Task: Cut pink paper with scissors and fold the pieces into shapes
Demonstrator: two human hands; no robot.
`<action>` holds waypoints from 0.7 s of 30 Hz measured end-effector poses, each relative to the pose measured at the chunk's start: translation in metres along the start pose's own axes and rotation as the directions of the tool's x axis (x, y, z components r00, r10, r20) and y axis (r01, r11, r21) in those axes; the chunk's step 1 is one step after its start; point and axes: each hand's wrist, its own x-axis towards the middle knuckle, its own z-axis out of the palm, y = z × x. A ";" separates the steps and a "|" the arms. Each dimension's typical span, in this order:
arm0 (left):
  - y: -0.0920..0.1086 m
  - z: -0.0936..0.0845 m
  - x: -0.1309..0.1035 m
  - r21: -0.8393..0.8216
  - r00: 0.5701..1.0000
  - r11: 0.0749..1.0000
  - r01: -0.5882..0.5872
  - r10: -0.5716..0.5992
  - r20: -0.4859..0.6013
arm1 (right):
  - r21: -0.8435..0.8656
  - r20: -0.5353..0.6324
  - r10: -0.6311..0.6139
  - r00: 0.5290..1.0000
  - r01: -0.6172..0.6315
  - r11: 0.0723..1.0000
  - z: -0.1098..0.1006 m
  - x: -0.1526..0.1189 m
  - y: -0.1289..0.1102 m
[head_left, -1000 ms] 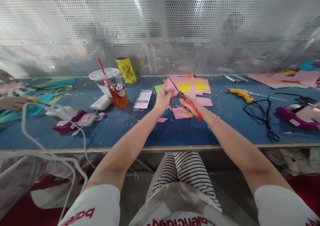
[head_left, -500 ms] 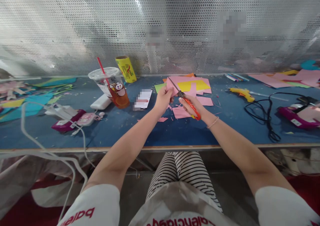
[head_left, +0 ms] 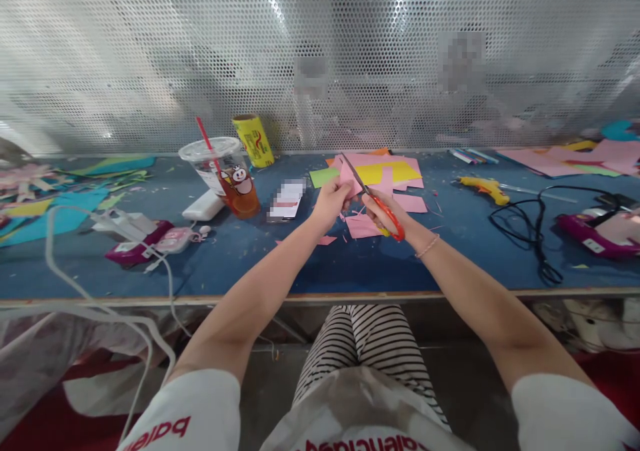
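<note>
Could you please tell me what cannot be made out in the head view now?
Head view: pink paper, its gripped part hidden by the left hand.
Head view: scissors, handles partly hidden by the right hand.
Head view: phone, screen largely pixelated.
Head view: purple block, cut off by the right edge.

At frame centre, a left hand (head_left: 333,202) pinches pink paper (head_left: 347,173) and the right hand (head_left: 373,209) holds scissors (head_left: 388,212); a drink (head_left: 243,198) stands left of centre.
</note>
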 end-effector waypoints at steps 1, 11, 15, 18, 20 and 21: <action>0.000 0.001 -0.001 -0.001 1.000 1.000 0.001 -0.001 0.003 | 0.004 -0.006 0.012 1.000 -0.012 1.000 0.000 -0.001 -0.002; -0.001 0.002 0.000 -0.033 1.000 0.999 0.030 -0.030 -0.002 | 0.010 -0.008 0.019 1.000 -0.019 1.000 0.001 -0.003 -0.003; 0.000 0.001 0.000 -0.027 0.998 0.999 0.047 -0.048 -0.030 | 0.035 -0.011 0.076 0.997 -0.075 0.997 0.002 -0.003 -0.006; 0.002 0.001 -0.001 0.006 0.999 0.999 0.048 -0.048 -0.018 | 0.037 -0.012 0.087 0.996 -0.087 0.996 0.001 -0.002 -0.007; 0.002 0.001 -0.001 0.000 0.999 0.999 0.049 -0.049 -0.005 | 0.044 -0.028 0.102 0.994 -0.101 0.994 0.001 -0.001 -0.005; 0.002 0.001 -0.002 0.002 0.999 0.999 0.050 -0.050 0.010 | 0.039 -0.039 0.099 0.994 -0.098 0.994 0.001 0.000 -0.004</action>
